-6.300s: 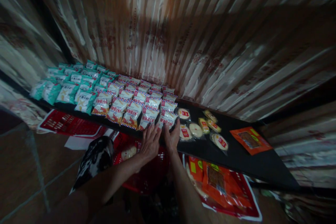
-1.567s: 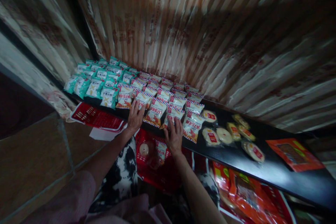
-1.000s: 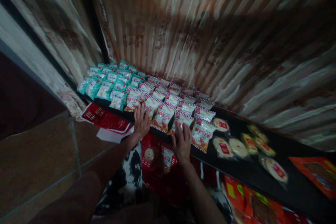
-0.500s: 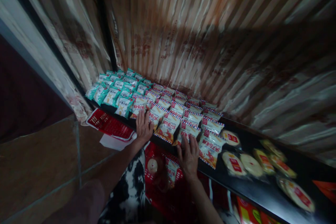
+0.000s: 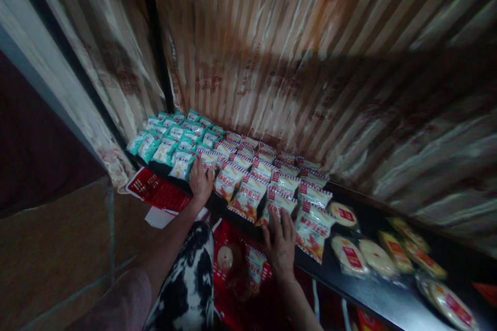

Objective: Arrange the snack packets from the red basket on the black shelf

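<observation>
My left hand [image 5: 201, 183] rests against the front of a white snack bag [image 5: 212, 159] with a striped blue-and-red edge, thumb and fingers apart. This bag stands at the left end of the front row, beside a teal snack bag [image 5: 181, 164]. Farther right, my right hand [image 5: 281, 243] has its fingers spread over the lower front of another white snack bag [image 5: 280, 200]. Two more white bags [image 5: 248, 196] stand between my hands. Neither hand is lifting anything. All these bags lean back in rows on a black shelf [image 5: 236, 212].
Round packaged flat pieces [image 5: 349, 254] and yellow packets [image 5: 396, 251] lie on the shelf's right part. Below the shelf are a red basket [image 5: 229, 289] holding a snack bag and a second red basket [image 5: 159, 190]. A pleated curtain [image 5: 240, 62] hangs behind.
My left hand has shifted left along the front row, onto the edge of the leftmost white bag. My right hand stays on the same bag. The view has tilted slightly.
</observation>
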`<action>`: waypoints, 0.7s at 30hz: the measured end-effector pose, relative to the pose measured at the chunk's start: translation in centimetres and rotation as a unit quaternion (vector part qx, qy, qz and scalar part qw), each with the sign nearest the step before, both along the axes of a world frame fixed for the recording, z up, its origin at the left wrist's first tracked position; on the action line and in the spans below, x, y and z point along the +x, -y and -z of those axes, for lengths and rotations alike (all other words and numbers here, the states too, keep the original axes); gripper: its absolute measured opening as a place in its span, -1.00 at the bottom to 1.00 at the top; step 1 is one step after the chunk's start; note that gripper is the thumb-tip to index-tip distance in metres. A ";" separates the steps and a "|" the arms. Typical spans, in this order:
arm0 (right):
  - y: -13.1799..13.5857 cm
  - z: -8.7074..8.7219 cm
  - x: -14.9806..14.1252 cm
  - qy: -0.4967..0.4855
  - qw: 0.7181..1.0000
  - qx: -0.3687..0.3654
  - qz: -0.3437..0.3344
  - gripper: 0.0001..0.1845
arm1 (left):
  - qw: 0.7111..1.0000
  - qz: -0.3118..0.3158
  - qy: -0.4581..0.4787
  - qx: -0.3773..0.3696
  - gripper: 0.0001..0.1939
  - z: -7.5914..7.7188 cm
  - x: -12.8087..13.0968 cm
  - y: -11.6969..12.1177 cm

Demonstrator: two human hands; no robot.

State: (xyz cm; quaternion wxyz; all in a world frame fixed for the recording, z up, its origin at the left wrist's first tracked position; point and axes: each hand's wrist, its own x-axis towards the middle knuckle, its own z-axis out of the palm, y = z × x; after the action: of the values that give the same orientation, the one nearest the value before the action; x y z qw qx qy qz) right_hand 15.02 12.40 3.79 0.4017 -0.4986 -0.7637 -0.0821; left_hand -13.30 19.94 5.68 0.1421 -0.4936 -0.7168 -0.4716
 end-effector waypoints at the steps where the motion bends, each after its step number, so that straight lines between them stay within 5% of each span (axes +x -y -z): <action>1: 0.0 0.0 0.0 0.000 1.000 0.002 -0.001 -0.42 | 1.000 0.001 0.004 -0.011 -0.45 -0.1 -0.1 -0.1; 21: 0.0 0.1 0.0 0.002 1.000 0.009 -0.001 -0.40 | 0.995 0.100 0.006 0.022 -0.38 1.7 -0.3 -1.1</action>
State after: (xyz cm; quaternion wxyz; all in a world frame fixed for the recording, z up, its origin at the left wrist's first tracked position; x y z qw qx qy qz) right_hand 14.99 12.37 3.68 0.4049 -0.4939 -0.7643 -0.0889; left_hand -13.63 21.02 3.96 0.1006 -0.5566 -0.6541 -0.5022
